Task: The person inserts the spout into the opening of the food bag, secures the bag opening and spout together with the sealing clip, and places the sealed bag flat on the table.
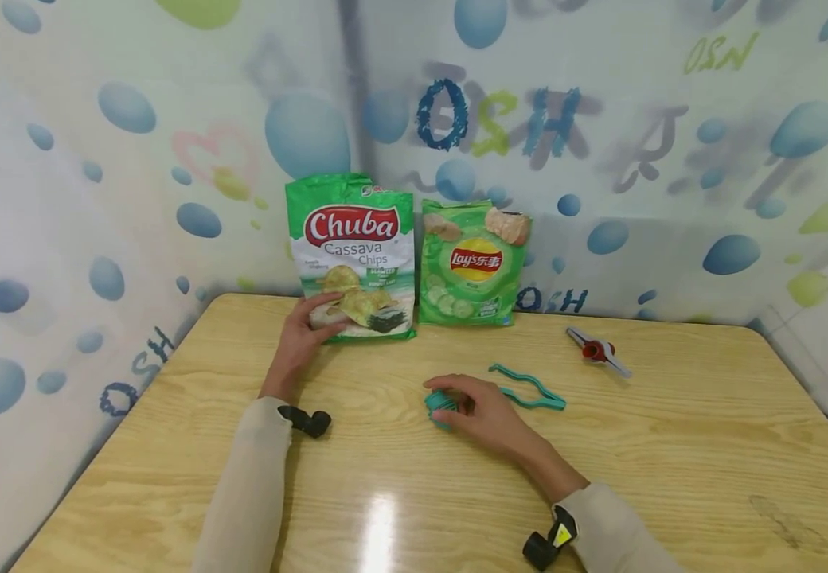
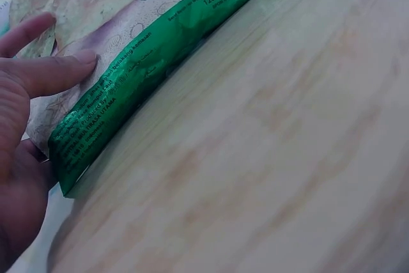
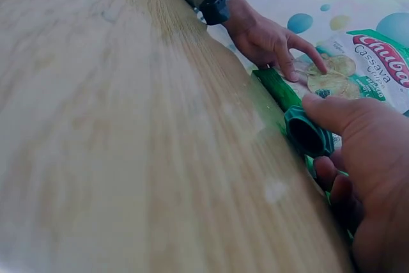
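Observation:
A green and white bag of cassava chips (image 1: 357,255) stands upright against the wall. My left hand (image 1: 302,333) grips its lower left edge. In the left wrist view a thumb and a finger (image 2: 35,33) lie on the bag's front, while part of the hand goes behind its green bottom seam (image 2: 121,94). To the right, just over the table, my right hand (image 1: 482,410) pinches a small teal cap-like piece (image 1: 441,407) between thumb and fingers. The right wrist view shows a round dark opening in this teal piece (image 3: 308,133). Beside that hand lies a teal tong-shaped clip (image 1: 539,391).
A green bag of potato chips (image 1: 474,267) leans on the wall, right of the cassava chips. Farther right lies a grey and red hand squeezer (image 1: 596,350). The wooden table (image 1: 672,446) meets a patterned wall covering (image 1: 658,159) at the back.

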Action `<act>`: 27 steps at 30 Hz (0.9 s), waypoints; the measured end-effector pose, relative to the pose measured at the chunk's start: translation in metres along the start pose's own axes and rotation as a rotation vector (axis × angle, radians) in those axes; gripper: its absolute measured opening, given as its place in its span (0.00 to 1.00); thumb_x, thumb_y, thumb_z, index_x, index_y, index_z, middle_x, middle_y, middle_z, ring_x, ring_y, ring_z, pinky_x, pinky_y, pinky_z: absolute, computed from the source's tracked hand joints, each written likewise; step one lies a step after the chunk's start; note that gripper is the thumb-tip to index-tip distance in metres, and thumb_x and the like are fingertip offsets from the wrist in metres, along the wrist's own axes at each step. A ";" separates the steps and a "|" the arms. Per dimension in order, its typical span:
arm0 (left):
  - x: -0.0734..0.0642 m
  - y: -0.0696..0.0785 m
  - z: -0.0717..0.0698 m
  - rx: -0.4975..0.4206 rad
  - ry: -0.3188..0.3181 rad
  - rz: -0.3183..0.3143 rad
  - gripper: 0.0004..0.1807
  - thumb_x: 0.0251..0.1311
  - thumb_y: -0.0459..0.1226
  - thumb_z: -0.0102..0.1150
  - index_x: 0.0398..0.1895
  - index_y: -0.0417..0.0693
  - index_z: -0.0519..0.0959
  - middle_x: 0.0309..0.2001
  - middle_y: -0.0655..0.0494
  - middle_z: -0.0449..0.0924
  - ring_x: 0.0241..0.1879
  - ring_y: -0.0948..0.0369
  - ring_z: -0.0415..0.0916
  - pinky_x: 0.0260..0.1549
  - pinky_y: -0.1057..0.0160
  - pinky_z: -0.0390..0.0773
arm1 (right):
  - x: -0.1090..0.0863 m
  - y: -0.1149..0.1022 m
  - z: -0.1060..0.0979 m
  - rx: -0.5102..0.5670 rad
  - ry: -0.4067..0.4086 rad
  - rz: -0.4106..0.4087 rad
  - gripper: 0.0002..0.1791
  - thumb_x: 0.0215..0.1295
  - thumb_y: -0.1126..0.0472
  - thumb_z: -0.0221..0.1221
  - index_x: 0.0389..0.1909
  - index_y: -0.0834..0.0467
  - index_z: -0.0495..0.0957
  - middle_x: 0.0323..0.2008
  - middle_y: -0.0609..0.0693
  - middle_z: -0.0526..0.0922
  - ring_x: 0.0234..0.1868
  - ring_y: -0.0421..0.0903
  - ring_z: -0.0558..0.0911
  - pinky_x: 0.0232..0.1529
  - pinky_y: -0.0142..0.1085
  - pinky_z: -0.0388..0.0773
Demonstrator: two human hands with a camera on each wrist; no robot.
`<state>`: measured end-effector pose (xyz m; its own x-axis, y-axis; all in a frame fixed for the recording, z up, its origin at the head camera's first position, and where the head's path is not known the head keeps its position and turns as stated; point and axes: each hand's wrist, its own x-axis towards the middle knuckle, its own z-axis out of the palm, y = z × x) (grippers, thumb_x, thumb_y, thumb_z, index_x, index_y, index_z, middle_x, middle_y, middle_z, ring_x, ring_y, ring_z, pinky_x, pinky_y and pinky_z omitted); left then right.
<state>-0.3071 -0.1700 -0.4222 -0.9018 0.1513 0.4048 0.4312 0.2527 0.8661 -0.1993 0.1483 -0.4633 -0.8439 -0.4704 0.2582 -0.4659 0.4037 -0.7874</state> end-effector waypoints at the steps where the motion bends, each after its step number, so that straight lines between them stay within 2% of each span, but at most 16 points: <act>1: 0.001 0.000 0.000 -0.001 0.000 -0.001 0.24 0.53 0.23 0.65 0.56 0.33 0.75 0.61 0.36 0.69 0.69 0.43 0.51 0.64 0.43 0.50 | 0.000 -0.001 -0.001 -0.009 0.000 -0.009 0.21 0.64 0.49 0.62 0.58 0.44 0.76 0.44 0.37 0.79 0.23 0.40 0.72 0.28 0.35 0.71; 5: 0.001 0.000 -0.001 -0.014 -0.014 0.004 0.25 0.53 0.23 0.65 0.57 0.33 0.75 0.62 0.37 0.67 0.66 0.43 0.54 0.62 0.43 0.53 | 0.000 -0.001 -0.002 -0.017 0.000 -0.031 0.19 0.63 0.50 0.63 0.55 0.45 0.78 0.41 0.38 0.79 0.27 0.40 0.72 0.29 0.35 0.71; 10: -0.001 -0.002 -0.001 -0.029 -0.019 -0.017 0.24 0.53 0.23 0.65 0.56 0.33 0.76 0.61 0.38 0.68 0.65 0.47 0.57 0.63 0.46 0.53 | -0.002 -0.001 -0.001 0.026 0.022 -0.016 0.17 0.62 0.54 0.64 0.52 0.48 0.80 0.43 0.41 0.80 0.30 0.41 0.74 0.31 0.35 0.72; 15: -0.003 -0.003 0.000 -0.055 -0.042 -0.052 0.22 0.53 0.24 0.66 0.54 0.34 0.77 0.63 0.43 0.65 0.62 0.51 0.61 0.59 0.48 0.58 | -0.006 -0.017 -0.004 0.119 0.070 0.001 0.15 0.63 0.62 0.63 0.51 0.55 0.78 0.41 0.52 0.80 0.30 0.47 0.75 0.32 0.38 0.74; 19: -0.004 -0.001 0.004 -0.031 -0.081 -0.050 0.22 0.54 0.26 0.66 0.54 0.36 0.79 0.60 0.44 0.69 0.59 0.54 0.64 0.54 0.57 0.65 | -0.008 -0.031 -0.010 0.182 0.112 0.003 0.16 0.64 0.67 0.61 0.53 0.61 0.77 0.44 0.57 0.79 0.31 0.50 0.78 0.33 0.38 0.75; 22: -0.006 0.001 0.006 -0.002 -0.110 -0.046 0.20 0.55 0.28 0.66 0.54 0.38 0.79 0.57 0.44 0.73 0.57 0.56 0.66 0.47 0.62 0.70 | -0.009 -0.034 -0.012 0.200 0.151 0.003 0.17 0.64 0.68 0.60 0.55 0.63 0.76 0.47 0.58 0.78 0.32 0.50 0.79 0.34 0.38 0.76; 24: -0.009 0.002 0.007 0.022 -0.118 -0.038 0.20 0.56 0.28 0.66 0.53 0.38 0.80 0.56 0.45 0.74 0.56 0.56 0.67 0.43 0.64 0.71 | -0.009 -0.034 -0.012 0.208 0.170 -0.002 0.18 0.65 0.68 0.59 0.56 0.63 0.76 0.48 0.58 0.78 0.33 0.50 0.80 0.35 0.38 0.76; 27: -0.014 0.005 0.006 0.045 -0.125 -0.033 0.19 0.57 0.29 0.65 0.53 0.39 0.80 0.56 0.46 0.75 0.56 0.55 0.67 0.42 0.63 0.71 | -0.008 -0.033 -0.012 0.263 0.178 0.019 0.18 0.67 0.67 0.58 0.57 0.64 0.76 0.51 0.57 0.77 0.39 0.51 0.82 0.37 0.37 0.77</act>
<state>-0.2917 -0.1650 -0.4257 -0.9060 0.2595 0.3344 0.4050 0.3018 0.8630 -0.1801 0.1479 -0.4324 -0.8958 -0.3108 0.3178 -0.3846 0.1831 -0.9048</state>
